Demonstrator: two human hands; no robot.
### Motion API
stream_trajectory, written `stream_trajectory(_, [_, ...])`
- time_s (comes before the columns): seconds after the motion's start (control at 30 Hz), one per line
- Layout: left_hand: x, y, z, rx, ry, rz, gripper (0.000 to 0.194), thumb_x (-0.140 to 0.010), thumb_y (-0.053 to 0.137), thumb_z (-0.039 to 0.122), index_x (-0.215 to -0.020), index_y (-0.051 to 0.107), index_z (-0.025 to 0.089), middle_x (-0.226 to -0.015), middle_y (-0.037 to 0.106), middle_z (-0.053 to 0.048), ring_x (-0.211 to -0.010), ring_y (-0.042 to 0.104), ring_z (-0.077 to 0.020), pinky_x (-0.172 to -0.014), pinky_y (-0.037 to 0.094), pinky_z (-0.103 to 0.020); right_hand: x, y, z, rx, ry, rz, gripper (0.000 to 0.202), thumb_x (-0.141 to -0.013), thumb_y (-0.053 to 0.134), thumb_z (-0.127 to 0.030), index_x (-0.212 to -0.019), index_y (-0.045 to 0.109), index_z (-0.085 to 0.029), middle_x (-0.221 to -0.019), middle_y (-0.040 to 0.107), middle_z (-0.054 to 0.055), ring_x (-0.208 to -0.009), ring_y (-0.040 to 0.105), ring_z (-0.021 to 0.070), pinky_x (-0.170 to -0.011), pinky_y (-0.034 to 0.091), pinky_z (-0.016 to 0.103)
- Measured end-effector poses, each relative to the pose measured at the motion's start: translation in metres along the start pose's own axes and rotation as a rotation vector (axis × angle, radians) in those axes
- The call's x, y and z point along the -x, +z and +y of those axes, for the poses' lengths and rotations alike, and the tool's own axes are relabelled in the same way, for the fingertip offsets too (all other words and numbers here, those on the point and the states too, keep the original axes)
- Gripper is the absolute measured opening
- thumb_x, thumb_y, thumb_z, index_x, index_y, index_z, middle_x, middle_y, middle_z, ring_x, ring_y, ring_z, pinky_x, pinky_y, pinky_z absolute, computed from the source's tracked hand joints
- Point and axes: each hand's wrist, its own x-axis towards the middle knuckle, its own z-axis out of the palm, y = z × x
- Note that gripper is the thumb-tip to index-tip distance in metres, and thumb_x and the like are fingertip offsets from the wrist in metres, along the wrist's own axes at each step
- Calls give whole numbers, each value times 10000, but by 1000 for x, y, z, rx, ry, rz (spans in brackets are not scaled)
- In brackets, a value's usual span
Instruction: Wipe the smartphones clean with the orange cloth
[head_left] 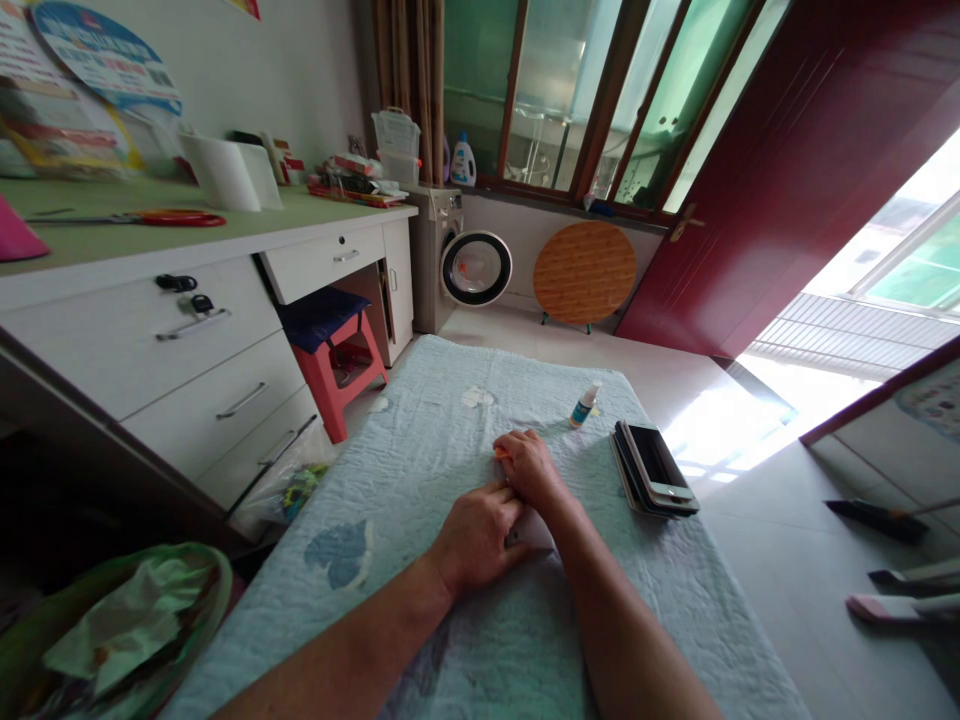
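My left hand (480, 530) has its grip closed around a pale flat object (534, 532), mostly hidden, low over the quilted cloth (420, 450). My right hand (531, 468), just beyond and touching the left, pinches an orange scrap (502, 454). Farther out, a small spray bottle (584, 406) stands upright near stacked phones (654, 470) on the right.
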Motion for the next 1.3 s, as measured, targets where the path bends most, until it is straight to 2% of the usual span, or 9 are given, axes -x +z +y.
stream_trajectory(0.37, [-1,0,1,-20,-4,-1,376,-795,683,516,-975,639,189,-1020,684,-66,-963,622,-265,-853,483,-356,0,2,2,-8,-18,17,200,-860,517,-101,-896,694,-186,-913,686,43,-867,519,183,-812,359,265])
stream_trajectory(0.9, [0,1,-1,27,-37,6,344,-771,720,437,-1015,645,206,-1086,678,-69,-1031,616,-266,-912,481,-366,0,8,5,-26,-2,33,203,-859,522,-106,-943,690,-181,-944,675,44,-872,527,172,-813,357,256])
stream_trajectory(1.13, [0,0,1,12,-19,6,374,-801,683,487,-1038,647,200,-1067,680,-75,-1018,617,-273,-916,480,-371,0,5,3,-14,-24,2,206,-834,515,-91,-873,695,-183,-901,684,39,-840,544,161,-817,357,257])
stream_trajectory(1.3, [0,1,0,-5,-23,2,426,-812,638,569,-973,656,176,-1036,682,-95,-992,623,-286,-905,489,-378,1,-1,-2,-37,-47,-30,214,-775,521,-84,-793,710,-184,-828,698,32,-794,557,152,-813,355,262])
